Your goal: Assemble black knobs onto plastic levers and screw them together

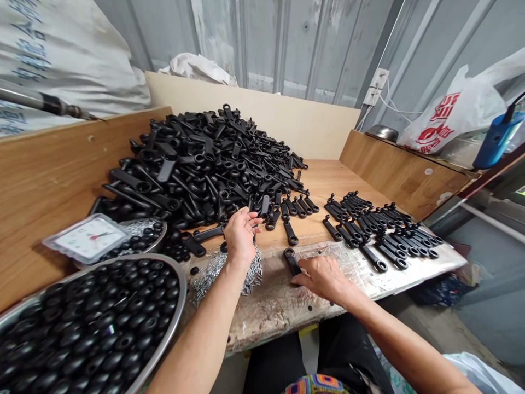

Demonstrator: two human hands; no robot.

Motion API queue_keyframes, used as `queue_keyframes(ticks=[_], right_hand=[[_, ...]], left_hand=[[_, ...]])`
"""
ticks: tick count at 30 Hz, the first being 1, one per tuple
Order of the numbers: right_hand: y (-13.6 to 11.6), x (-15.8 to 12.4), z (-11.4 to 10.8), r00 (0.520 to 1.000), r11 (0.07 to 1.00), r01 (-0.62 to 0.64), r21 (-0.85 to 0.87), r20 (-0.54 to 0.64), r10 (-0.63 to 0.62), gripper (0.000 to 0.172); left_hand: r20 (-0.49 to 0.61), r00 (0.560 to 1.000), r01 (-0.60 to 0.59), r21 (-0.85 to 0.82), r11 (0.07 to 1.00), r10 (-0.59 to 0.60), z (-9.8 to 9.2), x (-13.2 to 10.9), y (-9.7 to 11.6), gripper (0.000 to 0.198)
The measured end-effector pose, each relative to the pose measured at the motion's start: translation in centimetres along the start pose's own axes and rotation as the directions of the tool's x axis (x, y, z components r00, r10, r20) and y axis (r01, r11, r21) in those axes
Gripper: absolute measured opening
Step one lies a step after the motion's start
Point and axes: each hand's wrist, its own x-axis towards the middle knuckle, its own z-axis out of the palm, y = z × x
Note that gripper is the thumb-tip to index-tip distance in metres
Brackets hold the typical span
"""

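Fingers of the right hand (325, 278), the nearer one, pinch the near end of a black lever (291, 261) at their left on the bench (268, 309), long axis pointing away; beyond, the part-curled left hand (240, 236), grip unclear, hovers before the heap (205, 158).

No word, brand or number can be read with certainty; the printed surfaces are located relative to the heap of black parts (213, 158). Left of and behind the heap, blue characters in Chinese style are borne in columns by a white sack (86, 49); they are too blurred to be deciphered. In front of the heap, to its left, the dial of a clock (88, 238) is marked around its edge, but the numerals cannot be made out. Far to its right, red characters and a rounded red emblem are carried by a white plastic bag (476, 101), the wording being distorted by creases.
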Motion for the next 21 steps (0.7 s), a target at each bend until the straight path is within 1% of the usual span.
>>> queue_keyframes(ticks=[3, 5, 7, 9, 11, 12, 13, 14, 15, 17, 18, 19, 20, 21], right_hand=[[-0.3, -0.3, 0.7, 0.999, 0.999, 0.04, -0.02, 0.015, -0.039, 0.014], [-0.1, -0.1, 0.6, 0.996, 0.996, 0.085, -0.026, 0.012, -0.085, 0.011], [0.6, 0.0, -0.2, 0.994, 0.993, 0.11, -0.038, 0.018, -0.11, 0.014], [1.4, -0.2, -1.6, 0.989, 0.987, 0.146, -0.065, 0.004, -0.146, 0.016], [2.1, -0.5, -3.2, 0.971, 0.968, 0.228, -0.104, -0.048, -0.234, 0.016], [2.5, -0.7, -4.0, 0.952, 0.952, 0.279, -0.127, -0.096, -0.292, 0.017], [2.7, -0.7, -4.7, 0.922, 0.931, 0.33, -0.154, -0.157, -0.353, 0.019], [2.9, -0.7, -5.4, 0.885, 0.909, 0.374, -0.184, -0.221, -0.409, 0.022], [3.1, -0.5, -6.1, 0.843, 0.886, 0.411, -0.217, -0.279, -0.46, 0.024], [3.2, 0.4, -7.4, 0.746, 0.826, 0.476, -0.3, -0.36, -0.561, 0.026], [3.1, 1.0, -8.0, 0.694, 0.787, 0.508, -0.351, -0.375, -0.615, 0.026], [3.0, 1.7, -8.5, 0.645, 0.745, 0.534, -0.4, -0.376, -0.665, 0.027], [2.8, 2.4, -9.0, 0.603, 0.702, 0.557, -0.444, -0.366, -0.709, 0.028], [2.5, 3.1, -9.4, 0.563, 0.661, 0.577, -0.479, -0.354, -0.747, 0.03]], left_hand=[[0.03, 0.999, -0.016, 0.055, 0.998, 0.015, 0.0, 0.0, -0.3, 0.036], [0.06, 0.998, -0.006, 0.087, 0.996, 0.001, -0.1, 0.0, -0.6, 0.034], [0.099, 0.995, 0.008, 0.13, 0.991, -0.021, -0.1, 0.0, -1.0, 0.033], [0.154, 0.987, 0.028, 0.181, 0.983, -0.057, 0.0, -0.3, -1.2, 0.032], [0.247, 0.962, 0.059, 0.234, 0.971, -0.118, 0.2, -0.9, -1.3, 0.031], [0.302, 0.94, 0.078, 0.258, 0.963, -0.157, 0.3, -1.3, -1.3, 0.031], [0.375, 0.903, 0.102, 0.287, 0.953, -0.21, 0.4, -1.8, -1.2, 0.031], [0.465, 0.842, 0.128, 0.318, 0.94, -0.272, 0.5, -2.1, -1.1, 0.033], [0.556, 0.761, 0.153, 0.346, 0.926, -0.334, 0.5, -2.5, -1.0, 0.035], [0.697, 0.567, 0.194, 0.404, 0.894, -0.438, 0.4, -2.8, -0.8, 0.035], [0.737, 0.479, 0.205, 0.435, 0.877, -0.477, 0.2, -2.8, -0.7, 0.033], [0.757, 0.416, 0.211, 0.459, 0.863, -0.505, 0.0, -2.7, -0.6, 0.031], [0.763, 0.388, 0.218, 0.47, 0.856, -0.517, -0.1, -2.6, -0.6, 0.03], [0.765, 0.374, 0.226, 0.473, 0.852, -0.524, -0.3, -2.5, -0.6, 0.029]])
